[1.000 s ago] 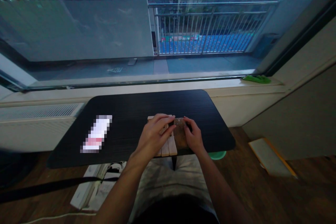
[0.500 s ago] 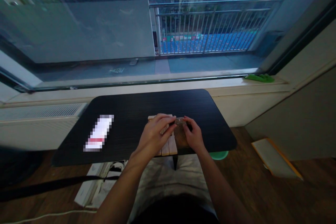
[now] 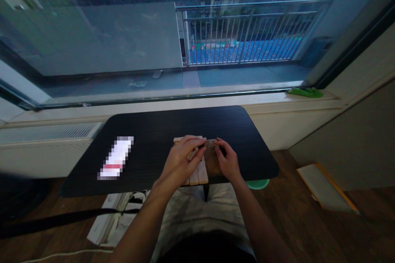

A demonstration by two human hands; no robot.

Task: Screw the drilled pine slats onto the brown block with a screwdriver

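Observation:
On the black table (image 3: 154, 131), a see-through brownish packet (image 3: 212, 164) lies between my hands; its top edge is clear and shiny. My left hand (image 3: 187, 154) pinches at the packet's upper left corner, thumb and fingers close together. Under that hand are pale wooden slats (image 3: 202, 174), set side by side and partly covered by my palm and fingers. My right hand (image 3: 227, 158) has its fingertips closed on the packet's upper right edge. The packet's exact contents are too dim to make out.
A blurred-out bright phone-like rectangle (image 3: 116, 158) lies on the table's left. Beyond are a windowsill (image 3: 185, 104) and a green cloth (image 3: 305, 92). A white box (image 3: 106, 218) sits on the floor at left, and a green basin (image 3: 257, 183) shows under the table's right edge.
The view has tipped very slightly, so the table sits a little lower in the picture. Both hands stay at the packet's top edge, with only tiny finger shifts.

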